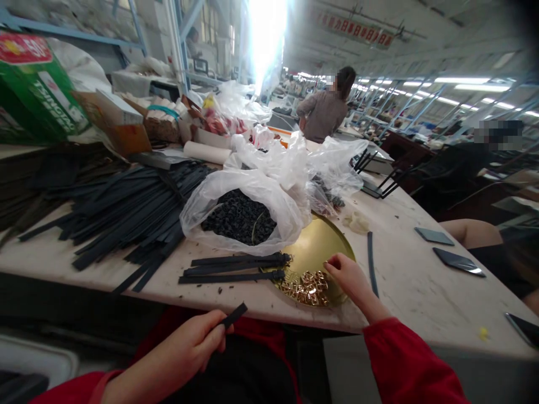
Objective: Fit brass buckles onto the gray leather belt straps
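Note:
My left hand [206,339] is closed around a black strap [236,315], whose short end sticks out past the thumb, in front of the table edge. Over the round gold tray [332,235], my right hand [345,275] is closed in a pinch. Whatever is between its fingertips is too small to make out. A heap of small gold metal buckles [309,289] lies on the tray's near side, just below that hand. Left of the tray rest several black straps [231,269] with gold buckles at their right ends.
An open plastic bag [193,216] holds many small black loops [240,219]. A large pile of black straps [126,202] covers the left of the table. One loose strap [372,264] and two phones [458,262] lie to the right. A person [326,109] is farther back.

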{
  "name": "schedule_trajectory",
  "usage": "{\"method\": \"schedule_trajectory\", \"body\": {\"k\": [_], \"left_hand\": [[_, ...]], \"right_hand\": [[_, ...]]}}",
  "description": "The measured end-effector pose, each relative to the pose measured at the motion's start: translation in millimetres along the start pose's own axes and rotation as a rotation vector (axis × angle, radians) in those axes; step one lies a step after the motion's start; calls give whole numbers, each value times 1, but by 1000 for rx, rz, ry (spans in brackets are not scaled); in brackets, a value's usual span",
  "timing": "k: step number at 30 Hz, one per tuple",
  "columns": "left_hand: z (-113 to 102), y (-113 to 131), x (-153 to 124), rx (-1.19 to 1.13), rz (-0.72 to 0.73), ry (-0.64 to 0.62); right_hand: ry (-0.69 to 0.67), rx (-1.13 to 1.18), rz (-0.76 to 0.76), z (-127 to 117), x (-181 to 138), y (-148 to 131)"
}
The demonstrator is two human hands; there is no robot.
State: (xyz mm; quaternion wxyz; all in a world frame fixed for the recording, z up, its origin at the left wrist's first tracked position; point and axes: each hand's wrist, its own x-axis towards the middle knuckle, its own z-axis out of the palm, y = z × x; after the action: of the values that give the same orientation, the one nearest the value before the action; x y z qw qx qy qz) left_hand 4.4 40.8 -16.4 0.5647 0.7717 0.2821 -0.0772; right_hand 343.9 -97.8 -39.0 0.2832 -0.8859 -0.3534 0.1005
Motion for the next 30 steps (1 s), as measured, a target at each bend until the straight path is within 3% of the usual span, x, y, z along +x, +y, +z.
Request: {"method": "schedule_trajectory", "body": {"k": [2, 6, 10, 18, 22, 30], "left_hand": [[-4, 15, -3, 59, 87, 77], [-12, 42, -7, 172, 269, 239], [-15, 42, -14, 219, 262, 338], [-9, 20, -27, 95, 236, 395], [-7, 17, -24, 168, 256, 459], [-6, 7, -16, 480, 390, 401]], "right_hand": [[-98, 115, -61, 8, -22, -29], [-463, 537, -153, 33, -74, -102], [-567, 773, -147, 54, -106, -151], [-439, 1104, 213, 86, -113, -159], [-484, 1219, 241, 96, -120, -161], [-585, 1199, 313, 103, -127, -166]]}}
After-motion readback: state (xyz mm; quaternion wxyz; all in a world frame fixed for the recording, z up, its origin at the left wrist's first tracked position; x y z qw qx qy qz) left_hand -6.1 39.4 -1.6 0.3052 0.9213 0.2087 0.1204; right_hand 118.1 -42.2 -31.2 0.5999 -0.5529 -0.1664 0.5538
